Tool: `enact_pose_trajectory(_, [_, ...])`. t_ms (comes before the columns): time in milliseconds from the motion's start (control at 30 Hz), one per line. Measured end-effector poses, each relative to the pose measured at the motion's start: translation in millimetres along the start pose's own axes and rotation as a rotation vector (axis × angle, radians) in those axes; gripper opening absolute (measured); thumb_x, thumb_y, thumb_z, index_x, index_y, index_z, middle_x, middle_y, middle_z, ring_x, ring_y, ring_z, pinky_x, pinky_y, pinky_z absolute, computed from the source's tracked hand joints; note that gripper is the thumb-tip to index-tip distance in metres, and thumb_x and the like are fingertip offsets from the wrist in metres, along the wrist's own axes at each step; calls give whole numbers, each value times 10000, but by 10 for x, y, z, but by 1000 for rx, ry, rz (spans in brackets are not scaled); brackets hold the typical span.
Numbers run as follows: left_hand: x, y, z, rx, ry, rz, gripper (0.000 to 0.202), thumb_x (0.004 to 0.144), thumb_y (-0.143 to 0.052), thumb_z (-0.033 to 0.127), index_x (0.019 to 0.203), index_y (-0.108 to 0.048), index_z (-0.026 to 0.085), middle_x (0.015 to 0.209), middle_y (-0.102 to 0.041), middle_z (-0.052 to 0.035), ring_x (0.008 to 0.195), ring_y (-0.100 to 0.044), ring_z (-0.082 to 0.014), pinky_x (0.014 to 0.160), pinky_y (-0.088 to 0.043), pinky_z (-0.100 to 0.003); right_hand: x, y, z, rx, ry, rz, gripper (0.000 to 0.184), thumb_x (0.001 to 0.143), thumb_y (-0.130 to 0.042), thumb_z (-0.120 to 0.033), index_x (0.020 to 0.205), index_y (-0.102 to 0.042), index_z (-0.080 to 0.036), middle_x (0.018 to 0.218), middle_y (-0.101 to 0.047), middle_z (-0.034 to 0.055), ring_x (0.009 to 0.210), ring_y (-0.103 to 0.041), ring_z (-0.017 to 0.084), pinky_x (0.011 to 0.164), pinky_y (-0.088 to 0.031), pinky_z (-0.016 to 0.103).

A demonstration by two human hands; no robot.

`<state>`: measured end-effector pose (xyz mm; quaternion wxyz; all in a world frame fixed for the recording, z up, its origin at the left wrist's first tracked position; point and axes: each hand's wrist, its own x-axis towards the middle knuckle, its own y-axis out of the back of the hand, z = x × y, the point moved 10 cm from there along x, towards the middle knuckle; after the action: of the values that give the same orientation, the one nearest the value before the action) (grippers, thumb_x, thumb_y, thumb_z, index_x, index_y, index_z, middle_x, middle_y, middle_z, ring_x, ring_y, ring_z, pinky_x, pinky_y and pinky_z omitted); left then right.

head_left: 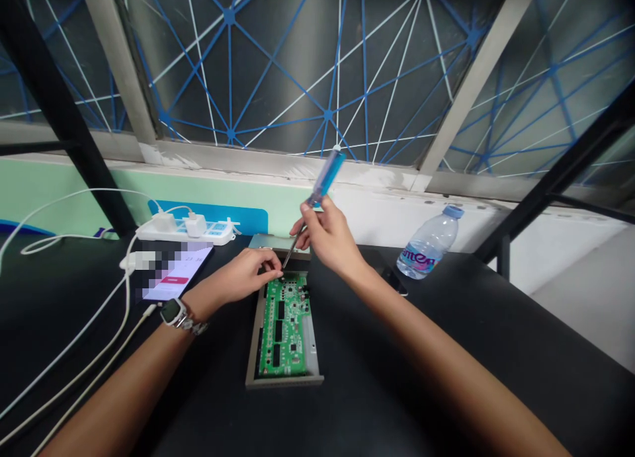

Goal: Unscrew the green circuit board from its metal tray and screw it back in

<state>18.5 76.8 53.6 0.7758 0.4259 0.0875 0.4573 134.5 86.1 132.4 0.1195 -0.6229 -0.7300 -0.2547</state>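
My right hand (328,237) grips a screwdriver (327,176) with a clear and blue handle. The handle tilts up and away to the right, and the shaft slants down to the far end of a green circuit board (292,325). Around the board is a shallow metal case (311,344), lying lengthwise in front of me. With fingers pinched together, my left hand (248,273) is beside the screwdriver's tip at the board's far left corner. Whatever those fingertips hold, if anything, is hidden. Behind the case sits a flat metal piece (265,243), partly covered by both hands.
On the left lie a lit phone (181,272), white cables (126,298) and a white power strip (213,232) with plugged-in chargers. A water bottle (429,244) leans at the right near a small dark object (394,282). Windows and a wall bound the black table (397,377) behind.
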Motion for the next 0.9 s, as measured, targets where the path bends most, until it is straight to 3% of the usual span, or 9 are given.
enact_pose_trajectory(133, [-5,29,-62,25,10,-1,162,872,-587,289,836,-661,150,818,-692,-50,758,-640,-183,704,-467,-279,141,-313,-136,-238,92,-103,151,986,-437,-378,967,-421,-229,669,-636,-12,504,-614,129,517,-457,256])
enact_pose_trajectory(267, [-15,78,-133,79,19,5,149,870,-586,269,828,-669,152,811,-698,-48,742,-640,-183,694,-461,-282,140,-457,-110,-327,130,-123,132,995,-414,-349,946,-416,-227,666,-635,-5,560,-633,154,547,-444,264])
enact_pose_trajectory(500, [-9,97,-208,144,13,40,117,860,-575,218,808,-661,157,769,-690,-43,708,-637,-177,659,-457,-283,67,-525,69,-344,136,-137,121,1002,-395,-341,958,-400,-229,686,-648,-6,550,-624,143,549,-447,258])
enact_pose_trajectory(900, [-12,101,-242,170,19,61,130,847,-562,225,843,-684,178,828,-717,-63,765,-661,-209,687,-460,-306,27,-570,99,-320,160,-154,113,998,-398,-346,968,-414,-238,681,-639,-15,548,-608,141,562,-469,268])
